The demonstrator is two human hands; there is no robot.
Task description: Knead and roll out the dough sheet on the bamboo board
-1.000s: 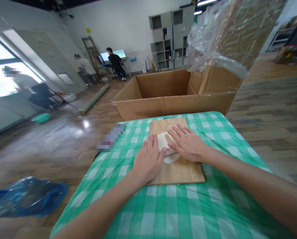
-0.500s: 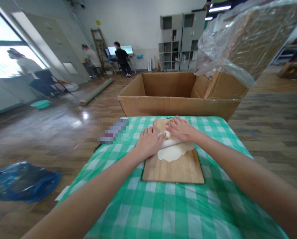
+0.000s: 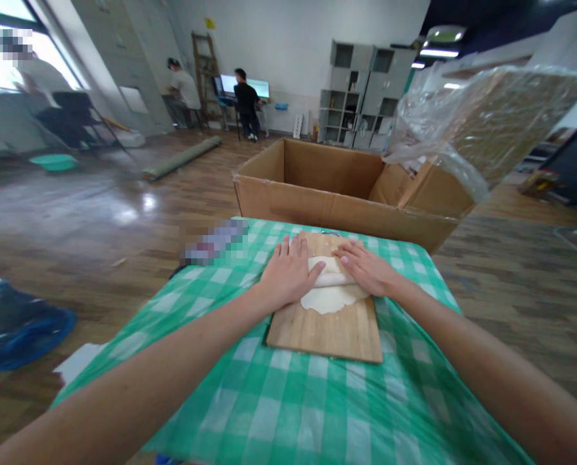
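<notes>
A wooden cutting board (image 3: pixel 327 332) lies on a table with a green-and-white checked cloth (image 3: pixel 288 400). On the board's far half is a flat sheet of white dough (image 3: pixel 330 299), and a pale roller (image 3: pixel 328 272) lies across its far edge. My left hand (image 3: pixel 288 271) rests flat on the roller's left end, fingers stretched out. My right hand (image 3: pixel 366 266) lies flat on its right end, fingers also extended.
A large open cardboard box (image 3: pixel 337 187) stands just beyond the table, with crumpled clear plastic (image 3: pixel 467 123) over its right side. A blue bag (image 3: pixel 12 320) lies on the wooden floor at left. Several people are far back by a desk and a window.
Both hands pushed the roller away across the board, uncovering the flattened dough behind it. The camera view swung right and tilted up.
</notes>
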